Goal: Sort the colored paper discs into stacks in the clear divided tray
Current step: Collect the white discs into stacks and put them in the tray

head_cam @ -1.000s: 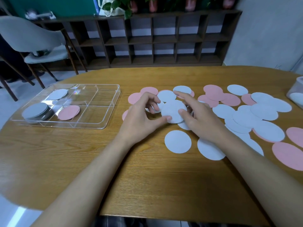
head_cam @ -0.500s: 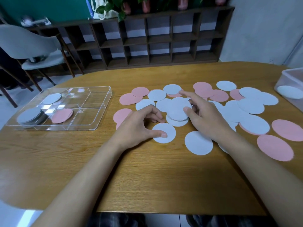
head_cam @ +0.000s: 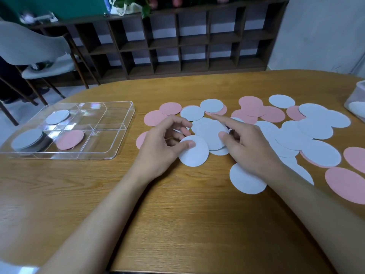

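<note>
Across the wooden table (head_cam: 177,214), loose pink and white discs (head_cam: 316,127) spread beyond and right of the right hand (head_cam: 249,149). The clear divided tray (head_cam: 120,135), well left of the left hand (head_cam: 162,145), holds a white stack (head_cam: 27,139), a pink disc (head_cam: 70,139) and a single white disc (head_cam: 58,117). The right hand, forefinger straight, thumb pressed down, grips a white pile (head_cam: 207,131); its other fingers are hidden. The left hand, fingers curled, pinches a small white disc (head_cam: 194,157) under its thumb. A container (head_cam: 355,101) is cut off far right.
</note>
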`<action>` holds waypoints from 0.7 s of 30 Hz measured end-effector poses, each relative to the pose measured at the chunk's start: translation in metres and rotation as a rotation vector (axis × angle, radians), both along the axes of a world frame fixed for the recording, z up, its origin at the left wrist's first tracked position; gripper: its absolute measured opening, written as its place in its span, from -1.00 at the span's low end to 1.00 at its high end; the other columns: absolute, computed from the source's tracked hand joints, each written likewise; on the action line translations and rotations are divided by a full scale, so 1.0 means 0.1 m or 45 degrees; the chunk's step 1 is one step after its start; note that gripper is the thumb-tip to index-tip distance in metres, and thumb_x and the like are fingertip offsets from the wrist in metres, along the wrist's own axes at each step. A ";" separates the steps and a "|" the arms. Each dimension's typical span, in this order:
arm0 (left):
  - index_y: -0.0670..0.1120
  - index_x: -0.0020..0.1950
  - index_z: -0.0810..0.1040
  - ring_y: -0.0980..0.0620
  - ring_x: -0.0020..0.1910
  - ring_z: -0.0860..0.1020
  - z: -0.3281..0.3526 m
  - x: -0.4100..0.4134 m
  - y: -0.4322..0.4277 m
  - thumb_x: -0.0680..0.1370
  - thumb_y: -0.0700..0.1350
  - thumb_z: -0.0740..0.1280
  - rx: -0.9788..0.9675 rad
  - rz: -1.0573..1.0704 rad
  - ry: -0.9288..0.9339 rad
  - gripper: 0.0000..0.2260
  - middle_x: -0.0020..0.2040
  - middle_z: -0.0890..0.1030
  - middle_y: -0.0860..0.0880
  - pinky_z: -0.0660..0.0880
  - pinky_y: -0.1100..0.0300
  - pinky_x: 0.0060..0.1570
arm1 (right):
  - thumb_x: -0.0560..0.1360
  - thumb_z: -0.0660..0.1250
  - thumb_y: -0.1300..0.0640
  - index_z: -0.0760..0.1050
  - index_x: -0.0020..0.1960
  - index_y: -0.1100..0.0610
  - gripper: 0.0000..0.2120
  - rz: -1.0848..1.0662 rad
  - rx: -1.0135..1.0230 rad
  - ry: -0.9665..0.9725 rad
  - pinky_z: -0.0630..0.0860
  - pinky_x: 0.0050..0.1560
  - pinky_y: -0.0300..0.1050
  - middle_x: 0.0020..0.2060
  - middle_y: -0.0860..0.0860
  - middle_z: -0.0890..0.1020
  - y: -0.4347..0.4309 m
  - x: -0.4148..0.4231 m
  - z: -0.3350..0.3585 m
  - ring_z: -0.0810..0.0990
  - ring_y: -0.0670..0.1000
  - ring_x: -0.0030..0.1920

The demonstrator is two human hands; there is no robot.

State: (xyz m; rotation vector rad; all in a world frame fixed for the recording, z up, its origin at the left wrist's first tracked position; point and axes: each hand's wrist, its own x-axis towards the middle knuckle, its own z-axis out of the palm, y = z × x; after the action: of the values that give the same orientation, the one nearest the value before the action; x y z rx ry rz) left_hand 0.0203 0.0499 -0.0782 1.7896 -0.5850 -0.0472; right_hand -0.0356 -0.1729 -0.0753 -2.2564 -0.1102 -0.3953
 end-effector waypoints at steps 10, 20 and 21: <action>0.04 0.15 0.59 0.16 -0.30 0.51 -0.02 -0.01 0.01 0.49 -0.13 0.59 0.080 0.176 -0.135 -0.69 -0.12 0.60 0.12 0.46 0.31 -0.22 | 0.69 0.19 0.12 0.41 0.51 -0.09 -0.60 0.170 0.045 0.094 0.41 -0.18 -0.07 -0.29 0.01 0.53 0.21 -0.07 0.03 0.50 0.01 -0.22; 0.07 0.16 0.60 0.12 -0.33 0.55 -0.04 0.01 0.00 0.48 -0.04 0.60 0.177 0.224 -0.099 -0.69 -0.07 0.68 0.10 0.55 0.26 -0.17 | 0.62 0.32 0.16 0.34 0.55 -0.09 -0.47 0.195 -0.022 0.106 0.44 -0.20 -0.06 -0.24 0.09 0.54 0.24 -0.07 -0.01 0.49 0.02 -0.23; 0.05 0.16 0.61 0.11 -0.33 0.58 -0.04 0.01 0.00 0.49 -0.07 0.59 0.151 0.225 -0.072 -0.70 -0.09 0.68 0.08 0.58 0.24 -0.15 | 0.63 0.31 0.17 0.34 0.55 -0.09 -0.47 0.192 -0.020 0.096 0.44 -0.20 -0.05 -0.25 0.09 0.53 0.24 -0.07 -0.01 0.49 0.03 -0.24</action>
State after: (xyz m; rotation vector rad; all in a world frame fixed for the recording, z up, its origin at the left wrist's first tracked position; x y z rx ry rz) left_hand 0.0217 0.0504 -0.0818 1.9570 -0.4699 0.0916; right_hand -0.0423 -0.1489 -0.0761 -2.2575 -0.2437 -0.2294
